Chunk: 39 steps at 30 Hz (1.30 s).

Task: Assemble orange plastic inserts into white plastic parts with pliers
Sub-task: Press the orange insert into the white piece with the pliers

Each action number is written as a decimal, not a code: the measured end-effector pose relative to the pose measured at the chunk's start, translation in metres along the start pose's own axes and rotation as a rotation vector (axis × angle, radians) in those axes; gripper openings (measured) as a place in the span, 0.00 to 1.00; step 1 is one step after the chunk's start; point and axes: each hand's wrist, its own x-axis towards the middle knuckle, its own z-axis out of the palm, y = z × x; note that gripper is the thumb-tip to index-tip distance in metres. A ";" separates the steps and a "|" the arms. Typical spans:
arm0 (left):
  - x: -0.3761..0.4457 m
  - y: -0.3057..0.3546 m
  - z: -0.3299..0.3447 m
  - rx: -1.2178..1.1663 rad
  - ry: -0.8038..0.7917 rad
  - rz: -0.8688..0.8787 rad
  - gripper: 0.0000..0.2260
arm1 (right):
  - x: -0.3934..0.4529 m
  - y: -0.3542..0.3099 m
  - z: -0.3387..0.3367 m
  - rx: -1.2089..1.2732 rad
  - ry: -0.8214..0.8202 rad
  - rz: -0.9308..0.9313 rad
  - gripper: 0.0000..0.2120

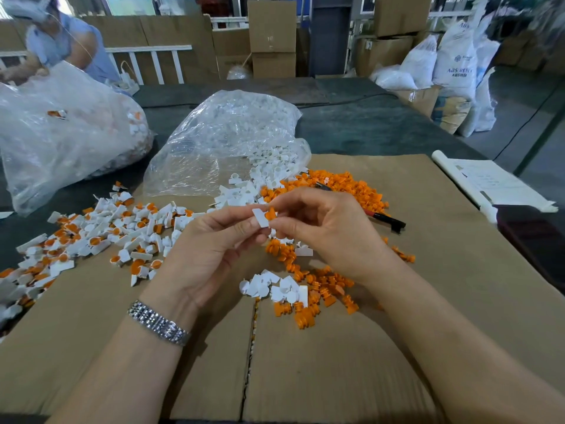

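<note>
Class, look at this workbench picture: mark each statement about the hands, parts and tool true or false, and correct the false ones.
1. The left hand holds a white part. True.
2. The right hand grips the pliers. False: the pliers lie on the cardboard; this hand pinches an orange insert.
3. A watch is on the left wrist. True.
4. The clear bag holds orange inserts only. False: it shows white parts.

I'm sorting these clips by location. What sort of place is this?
Probably a small factory or workshop floor doing manual assembly. Bulk plastic bags of parts sit on the bench, sacks marked ABS resin and stacked cardboard boxes stand behind, and a second worker handles another bag.
</note>
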 end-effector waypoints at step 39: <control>-0.007 0.004 0.009 0.080 0.100 -0.053 0.05 | 0.001 0.008 0.007 -0.250 0.078 -0.121 0.10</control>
